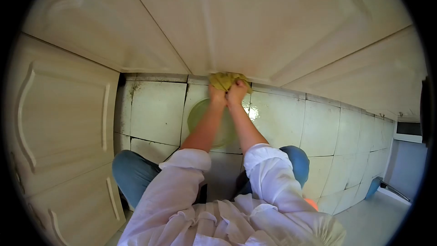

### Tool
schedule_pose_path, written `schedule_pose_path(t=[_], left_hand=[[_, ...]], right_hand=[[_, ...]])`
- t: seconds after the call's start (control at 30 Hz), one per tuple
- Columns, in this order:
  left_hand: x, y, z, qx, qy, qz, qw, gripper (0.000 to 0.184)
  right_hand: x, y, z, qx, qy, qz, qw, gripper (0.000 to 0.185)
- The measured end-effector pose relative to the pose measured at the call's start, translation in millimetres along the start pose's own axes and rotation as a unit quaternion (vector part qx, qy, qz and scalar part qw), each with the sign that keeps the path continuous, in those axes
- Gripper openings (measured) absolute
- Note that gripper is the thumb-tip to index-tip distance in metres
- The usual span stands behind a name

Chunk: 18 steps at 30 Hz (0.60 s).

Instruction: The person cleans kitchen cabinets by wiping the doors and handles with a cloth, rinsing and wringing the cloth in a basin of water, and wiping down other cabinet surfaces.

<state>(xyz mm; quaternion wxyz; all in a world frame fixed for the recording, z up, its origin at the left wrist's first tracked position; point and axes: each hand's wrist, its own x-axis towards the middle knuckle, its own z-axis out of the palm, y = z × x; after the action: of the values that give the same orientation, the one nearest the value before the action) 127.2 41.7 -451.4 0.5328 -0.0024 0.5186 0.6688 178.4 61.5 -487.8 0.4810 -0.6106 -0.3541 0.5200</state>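
A yellow-green cloth (223, 80) is bunched against the lower edge of the cabinet door (255, 32), above the tiled floor. My left hand (217, 94) is closed on the cloth's left part, its fingers mostly hidden by it. Right beside it, my right hand (237, 91) grips the cloth with curled fingers. The wrists almost touch. Beneath my forearms a round greenish basin (196, 116) rests on the white floor tiles, partly covered by my arms.
More cabinet doors (68, 109) stand along the left side. Dark grime marks the tile joints at the cabinet base. My bent knees flank the basin. At the far right are a blue object with a metal handle (373, 187) and an open doorway; an orange thing (312, 204) shows by my right side.
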Motion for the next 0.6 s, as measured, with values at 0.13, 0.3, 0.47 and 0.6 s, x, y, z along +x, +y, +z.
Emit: schedule_pose_path(t=[0.13,0.3,0.47,0.6], left_hand=[[2.5,-7.4,3.8,-0.02,0.0,0.028,0.999,0.023],[-3.4,-48.6,44.4,-0.059,0.014,-0.016,0.998,0.022],[-5.9,-40.7,42.2,0.028,-0.004,-0.01,1.0,0.025],[10.8,-30.7,11.0,0.02,-0.032,0.059,0.998,0.021]], right_hand=[[-3.4,-6.6,1.7,-0.024,0.026,-0.002,0.999,0.011],[13.1,-29.6,-43.6,0.13,0.063,-0.01,0.989,0.01],[9.5,-39.6,-43.5,0.142,0.049,0.038,0.988,0.007],[8.5,-10.4,-15.4,0.123,0.047,-0.027,0.991,0.003]])
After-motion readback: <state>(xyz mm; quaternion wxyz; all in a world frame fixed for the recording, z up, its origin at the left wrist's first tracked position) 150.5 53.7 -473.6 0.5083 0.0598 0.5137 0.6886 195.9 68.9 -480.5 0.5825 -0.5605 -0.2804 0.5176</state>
